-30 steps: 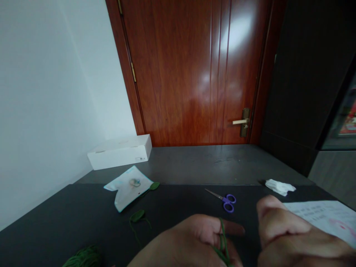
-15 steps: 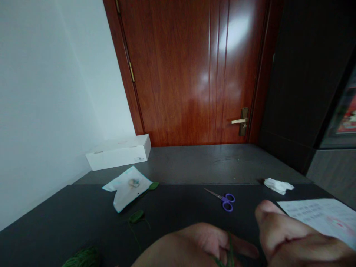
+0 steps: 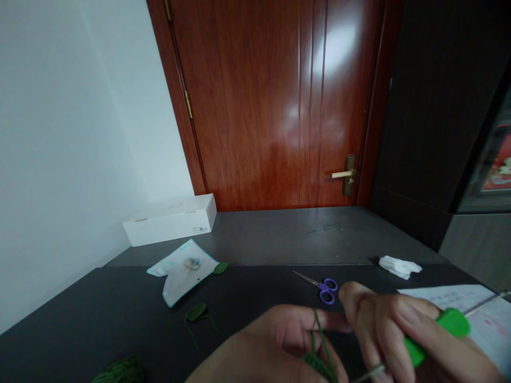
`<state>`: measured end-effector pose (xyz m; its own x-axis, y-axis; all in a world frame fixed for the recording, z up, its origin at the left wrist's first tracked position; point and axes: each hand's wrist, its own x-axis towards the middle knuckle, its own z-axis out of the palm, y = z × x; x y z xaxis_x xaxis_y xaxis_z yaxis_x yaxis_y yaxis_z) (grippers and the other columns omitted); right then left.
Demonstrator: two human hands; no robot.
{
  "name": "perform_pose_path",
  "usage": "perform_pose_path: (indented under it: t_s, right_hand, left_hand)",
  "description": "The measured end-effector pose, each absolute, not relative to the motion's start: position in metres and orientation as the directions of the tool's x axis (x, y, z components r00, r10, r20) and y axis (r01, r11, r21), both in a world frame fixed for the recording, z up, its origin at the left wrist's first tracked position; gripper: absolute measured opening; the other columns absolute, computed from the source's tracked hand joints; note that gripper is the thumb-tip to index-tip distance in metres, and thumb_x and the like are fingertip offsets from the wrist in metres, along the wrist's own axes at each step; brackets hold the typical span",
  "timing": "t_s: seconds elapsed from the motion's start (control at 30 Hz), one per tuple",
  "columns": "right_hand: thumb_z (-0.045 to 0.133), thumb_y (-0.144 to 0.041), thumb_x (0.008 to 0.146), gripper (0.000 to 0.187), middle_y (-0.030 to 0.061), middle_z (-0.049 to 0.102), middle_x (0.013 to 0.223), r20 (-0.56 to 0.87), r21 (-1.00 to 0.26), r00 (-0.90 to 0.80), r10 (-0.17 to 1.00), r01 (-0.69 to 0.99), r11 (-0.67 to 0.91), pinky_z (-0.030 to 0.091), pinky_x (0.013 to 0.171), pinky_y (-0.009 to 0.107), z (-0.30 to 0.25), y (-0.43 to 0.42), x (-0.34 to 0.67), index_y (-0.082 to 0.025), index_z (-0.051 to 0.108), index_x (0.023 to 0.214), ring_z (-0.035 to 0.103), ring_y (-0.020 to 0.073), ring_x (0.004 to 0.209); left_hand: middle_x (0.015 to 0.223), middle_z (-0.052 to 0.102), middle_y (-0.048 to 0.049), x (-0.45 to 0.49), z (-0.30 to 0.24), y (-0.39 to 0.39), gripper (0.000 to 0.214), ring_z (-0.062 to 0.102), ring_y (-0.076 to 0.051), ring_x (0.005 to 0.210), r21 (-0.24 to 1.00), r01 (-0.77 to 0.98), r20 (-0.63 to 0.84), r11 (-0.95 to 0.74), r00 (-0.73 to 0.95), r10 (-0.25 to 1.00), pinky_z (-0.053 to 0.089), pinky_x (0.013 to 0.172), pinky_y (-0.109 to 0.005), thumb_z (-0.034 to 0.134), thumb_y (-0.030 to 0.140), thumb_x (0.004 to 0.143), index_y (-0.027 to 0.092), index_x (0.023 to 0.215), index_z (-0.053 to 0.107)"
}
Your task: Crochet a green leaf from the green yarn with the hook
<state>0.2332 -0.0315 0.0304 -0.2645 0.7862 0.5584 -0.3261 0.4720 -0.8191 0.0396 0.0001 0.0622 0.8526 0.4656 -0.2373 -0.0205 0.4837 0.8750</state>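
My left hand (image 3: pixel 275 346) is closed around a small piece of green crochet (image 3: pixel 316 363) at the bottom centre. Strands of green yarn (image 3: pixel 318 324) run from that piece up over its index finger. Close on the right, my right hand (image 3: pixel 393 330) grips a crochet hook (image 3: pixel 453 323) with a bright green handle. Its metal shaft sticks out at both ends, and the lower one points towards the crochet piece. Whether the tip touches the stitches I cannot tell. A ball of green yarn (image 3: pixel 120 371) lies at the lower left, cut off by the frame's edge.
Purple-handled scissors (image 3: pixel 326 290) lie beyond my hands. To the left are a small green crocheted leaf (image 3: pixel 196 311), another leaf (image 3: pixel 221 267) and a white packet (image 3: pixel 187 274). A white box (image 3: pixel 171 221) stands behind. Crumpled tissue (image 3: pixel 400 267) and a printed sheet (image 3: pixel 447 298) lie right.
My right hand has turned and moved left towards the left hand, bringing the green-handled hook into view. My left hand has shifted slightly, and more of the green crochet piece shows.
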Motion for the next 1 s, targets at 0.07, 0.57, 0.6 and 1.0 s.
perform_pose_path:
  t_s: [0.07, 0.57, 0.6, 1.0]
  right_hand:
    - [0.037, -0.042, 0.1, 0.049, 0.0018, 0.065, 0.059, 0.474, -0.839, -0.207, 0.856, -0.4, 0.368, 0.044, 0.076, 0.035, 0.029, -0.031, 0.229, -0.025, 0.068, 0.067, 0.054, 0.0195, 0.066]
    - [0.04, -0.053, 0.097, 0.049, 0.0026, 0.065, 0.066, 0.186, -0.892, -0.257, 0.948, -0.449, 0.053, 0.047, 0.073, 0.032, 0.036, -0.025, 0.222, -0.024, 0.067, 0.068, 0.056, 0.0193, 0.07]
    - [0.04, -0.052, 0.098, 0.049, 0.0025, 0.065, 0.066, 0.189, -0.893, -0.27, 0.944, -0.446, 0.051, 0.047, 0.073, 0.032, 0.037, -0.025, 0.223, -0.023, 0.067, 0.068, 0.055, 0.0192, 0.07]
    - [0.043, -0.045, 0.099, 0.039, 0.0019, 0.069, 0.075, 0.412, -0.91, -0.304, 0.859, -0.186, 0.371, 0.046, 0.079, 0.033, 0.043, -0.023, 0.239, -0.026, 0.069, 0.077, 0.059, 0.0204, 0.078]
  left_hand:
    - [0.079, 0.061, 0.0005, 0.04, 0.059, 0.003, 0.068, 0.053, -0.009, 0.068, 0.928, -0.089, -0.138, 0.362, 0.82, 0.555, 0.034, 0.065, -0.021, 0.081, 0.017, 0.062, 0.014, 0.126, 0.059]
    - [0.075, 0.06, 0.0054, 0.053, 0.061, -0.014, 0.108, 0.054, -0.013, 0.07, 0.985, -0.167, 0.113, -0.048, 0.408, 0.906, 0.04, 0.073, -0.032, 0.074, 0.013, 0.065, 0.012, 0.151, 0.01]
    - [0.073, 0.06, 0.0061, 0.053, 0.061, -0.014, 0.113, 0.053, -0.013, 0.069, 0.985, -0.165, 0.114, -0.049, 0.407, 0.906, 0.04, 0.073, -0.032, 0.075, 0.013, 0.064, 0.012, 0.152, 0.003]
    - [0.073, 0.061, 0.006, 0.053, 0.062, -0.017, 0.112, 0.053, -0.011, 0.066, 0.981, -0.169, 0.15, -0.095, 0.35, 0.925, 0.041, 0.068, -0.03, 0.07, 0.011, 0.068, 0.015, 0.153, -0.003]
